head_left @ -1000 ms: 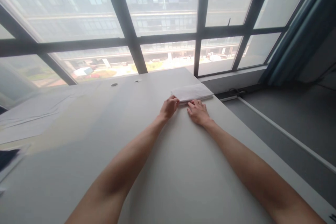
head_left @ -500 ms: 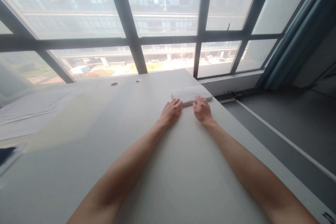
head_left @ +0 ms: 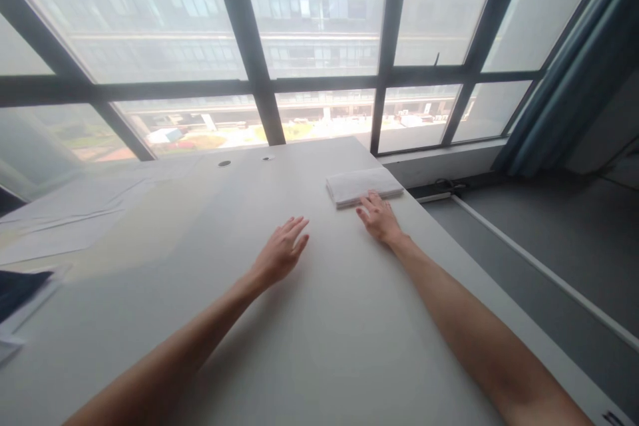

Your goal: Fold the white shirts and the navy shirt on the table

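A flat white folded stack point(head_left: 355, 185), which looks like folded cloth, lies near the far right edge of the white table point(head_left: 319, 346). Fingertips of my right hand point(head_left: 380, 218) rest at its near edge, with the fingers spread and not wrapped round it. My left hand point(head_left: 280, 251) is over the table, to the left and nearer to me, apart from the stack. Its fingers are stretched out and nothing is in them.
Large white sheets point(head_left: 74, 213) lie at the table's left. A dark item with a pale border point(head_left: 22, 293) sits nearer on that side. Windows point(head_left: 319, 20) stand behind the table; a blue curtain point(head_left: 559, 93) hangs at right, and a white bar point(head_left: 539, 266) runs along the floor.
My left hand has come off the folded stack and moved left and towards me. My right hand stays at the stack's near edge, shifted slightly left. The stack itself looks unmoved.
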Demonstrator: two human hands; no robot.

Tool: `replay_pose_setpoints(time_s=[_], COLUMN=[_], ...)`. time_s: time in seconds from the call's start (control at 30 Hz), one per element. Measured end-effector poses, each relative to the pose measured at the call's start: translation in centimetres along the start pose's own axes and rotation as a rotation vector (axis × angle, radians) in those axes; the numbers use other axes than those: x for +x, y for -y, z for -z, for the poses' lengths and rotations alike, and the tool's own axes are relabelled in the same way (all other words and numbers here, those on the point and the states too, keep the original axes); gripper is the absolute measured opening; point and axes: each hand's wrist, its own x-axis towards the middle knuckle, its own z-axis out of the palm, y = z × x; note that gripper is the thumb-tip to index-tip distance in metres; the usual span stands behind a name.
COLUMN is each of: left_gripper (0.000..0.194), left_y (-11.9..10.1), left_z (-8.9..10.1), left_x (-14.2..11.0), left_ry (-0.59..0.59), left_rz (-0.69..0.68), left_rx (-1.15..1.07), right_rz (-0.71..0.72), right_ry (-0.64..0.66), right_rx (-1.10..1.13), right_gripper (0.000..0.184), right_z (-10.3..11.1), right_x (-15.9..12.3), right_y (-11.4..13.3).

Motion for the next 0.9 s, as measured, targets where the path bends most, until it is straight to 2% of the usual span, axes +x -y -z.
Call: replay_pose_setpoints(time_s=[0.1, 0.2, 0.3, 0.4, 0.5, 0.67, 0.8, 0.9], left_gripper=[0.055, 0.052, 0.053, 0.054, 0.054, 0.054, 0.052, 0.051], left_y=[2.1, 4.8, 8.4, 11.4, 12.0, 9.5, 8.3, 8.0], left_z=[2.8, 4.8, 5.4, 5.1, 4.9, 5.5, 5.9, 6.0], left_x=[-7.1, -13.7, -19.1, -23.0, -25.2, -25.4, -25.2, -25.2], left_ry=[0.002, 0.011, -0.009, -0.065, -0.036, 0.013, -0.022, -0.041], left_rz=[0.047, 0.128, 0.162, 0.237, 0.284, 0.296, 0.293, 0.29], left_rx=[0.013, 0.042, 0.097, 0.166, 0.257, 0.295, 0.274, 0.253], right_rz=[0.011, -0.006, 0.025, 0.118, 0.148, 0.032, -0.024, -0.031], right_ry=[0.12, 0.137, 0.065, 0.011, 0.04, -0.055, -0.11, -0.122], right_rx=[-0.031, -0.052, -0.046, -0.045, -0.069, -0.179, -0.217, -0.183], right_gripper=[0.066, 0.068, 0.062, 0.055, 0.05, 0.038, 0.036, 0.039], right_z=[0.1, 0.0, 0.0, -0.1, -0.1, 0.5, 1.4, 1.6], right_x=[0.1, 0.2, -0.1, -0.8, -1.4, -2.7, -5.1, -7.7], right_y=[0.3, 0.4, 0.4, 0.5, 0.9, 2.4, 4.8, 7.7])
